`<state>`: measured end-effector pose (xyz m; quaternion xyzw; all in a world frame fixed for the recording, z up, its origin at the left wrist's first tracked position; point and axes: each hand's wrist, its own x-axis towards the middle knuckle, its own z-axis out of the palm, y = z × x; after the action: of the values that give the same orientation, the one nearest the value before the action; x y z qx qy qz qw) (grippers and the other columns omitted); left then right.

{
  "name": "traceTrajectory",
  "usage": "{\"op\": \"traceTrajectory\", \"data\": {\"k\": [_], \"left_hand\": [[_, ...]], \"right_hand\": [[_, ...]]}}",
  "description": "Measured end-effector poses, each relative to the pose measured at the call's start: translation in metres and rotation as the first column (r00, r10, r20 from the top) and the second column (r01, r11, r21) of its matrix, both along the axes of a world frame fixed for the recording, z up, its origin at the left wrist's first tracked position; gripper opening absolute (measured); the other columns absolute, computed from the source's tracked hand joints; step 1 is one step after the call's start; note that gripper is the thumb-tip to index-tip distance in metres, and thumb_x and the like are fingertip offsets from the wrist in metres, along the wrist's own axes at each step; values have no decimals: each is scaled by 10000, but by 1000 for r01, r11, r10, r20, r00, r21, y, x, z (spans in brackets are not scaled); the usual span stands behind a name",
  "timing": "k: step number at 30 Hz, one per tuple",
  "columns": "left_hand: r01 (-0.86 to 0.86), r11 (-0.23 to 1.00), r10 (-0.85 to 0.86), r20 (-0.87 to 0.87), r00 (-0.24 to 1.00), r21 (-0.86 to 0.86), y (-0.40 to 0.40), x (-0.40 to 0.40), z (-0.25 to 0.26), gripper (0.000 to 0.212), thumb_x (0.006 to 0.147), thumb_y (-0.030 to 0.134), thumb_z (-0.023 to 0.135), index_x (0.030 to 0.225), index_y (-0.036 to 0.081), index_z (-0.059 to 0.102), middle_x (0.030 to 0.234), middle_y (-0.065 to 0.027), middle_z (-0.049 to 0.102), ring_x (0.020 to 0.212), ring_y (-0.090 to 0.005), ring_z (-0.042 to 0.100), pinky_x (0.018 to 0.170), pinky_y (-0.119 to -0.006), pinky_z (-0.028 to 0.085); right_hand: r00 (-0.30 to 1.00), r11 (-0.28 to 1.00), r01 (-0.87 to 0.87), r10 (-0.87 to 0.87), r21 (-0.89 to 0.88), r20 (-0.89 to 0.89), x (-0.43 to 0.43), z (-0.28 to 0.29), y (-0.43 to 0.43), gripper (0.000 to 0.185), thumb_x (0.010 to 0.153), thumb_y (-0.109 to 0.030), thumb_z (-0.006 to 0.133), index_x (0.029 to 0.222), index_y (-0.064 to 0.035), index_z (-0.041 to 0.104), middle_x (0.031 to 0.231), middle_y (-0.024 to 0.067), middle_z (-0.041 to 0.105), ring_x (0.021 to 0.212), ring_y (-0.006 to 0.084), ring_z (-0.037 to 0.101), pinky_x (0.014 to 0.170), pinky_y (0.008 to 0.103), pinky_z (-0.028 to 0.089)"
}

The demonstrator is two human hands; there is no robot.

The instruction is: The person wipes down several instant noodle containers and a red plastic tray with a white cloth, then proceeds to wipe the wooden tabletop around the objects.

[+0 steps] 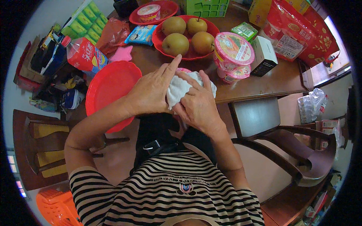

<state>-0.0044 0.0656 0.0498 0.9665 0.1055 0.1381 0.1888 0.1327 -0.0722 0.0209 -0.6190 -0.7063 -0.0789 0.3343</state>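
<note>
My right hand [199,104] presses a white cloth [178,91] with spread fingers against a cup, near the table's front edge. Only a bit of the cup's pink rim [183,69] shows above the cloth. My left hand [154,90] is around the cup's left side, index finger pointing up; its grip underneath is hidden. Just left is an empty red scalloped plate [109,87]. Beyond my hands, a red plate [195,55] holds several brown-green pears [176,44]. Two pink-lidded cups [234,48] stand stacked to the right.
A drink bottle [84,55], a blue snack packet [140,35] and another red plate [171,8] bearing a pink-lidded cup [149,13] sit farther back. On the right are a white-and-black box [263,56] and a red package [291,36]. Wooden chairs [305,158] flank me.
</note>
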Motion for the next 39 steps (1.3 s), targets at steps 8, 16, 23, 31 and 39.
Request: {"op": "traceTrajectory", "data": {"k": [8,16,23,31,39], "left_hand": [[-34,999,34,-42,999,-1,-4,-1,6,1284,559,351,883,1554,23,140,1230,-249,524,1057,-421,603,888,-473,522],[-36,998,40,-88,995,44,-2,0,7,1273,574,393,875,1549,13,150,1201,-231,526,1040,-419,607,874,-470,526],[-63,998,64,-107,992,19,-4,-2,7,1238,581,403,869,1534,-2,190,1241,-232,510,1057,-426,598,880,-494,516],[-13,998,19,-77,997,68,0,-2,4,1236,570,402,875,1526,-6,206,1246,-230,498,1050,-427,601,872,-498,517],[-54,998,57,-100,993,34,-4,-2,8,1249,565,443,885,1521,-6,219,1242,-215,504,1050,-421,603,865,-494,519]], "right_hand": [[995,997,-64,67,48,-71,18,1,-18,287,751,-255,737,1017,-148,754,1154,85,703,1239,224,584,1111,634,262],[999,998,-46,47,-31,15,5,0,-2,266,735,-262,739,958,-118,751,1038,80,718,1229,228,585,1090,642,290],[975,989,-133,141,60,-173,17,3,-18,249,740,-247,732,972,-157,757,1113,72,718,1170,244,631,1109,635,272],[1000,998,-14,15,-64,18,5,3,-3,171,727,-231,725,734,-60,716,944,111,726,1229,245,595,1103,635,276],[976,989,-108,124,97,-181,19,3,-18,181,707,-244,751,814,-99,741,1066,84,727,1133,240,646,1119,613,271]]}}
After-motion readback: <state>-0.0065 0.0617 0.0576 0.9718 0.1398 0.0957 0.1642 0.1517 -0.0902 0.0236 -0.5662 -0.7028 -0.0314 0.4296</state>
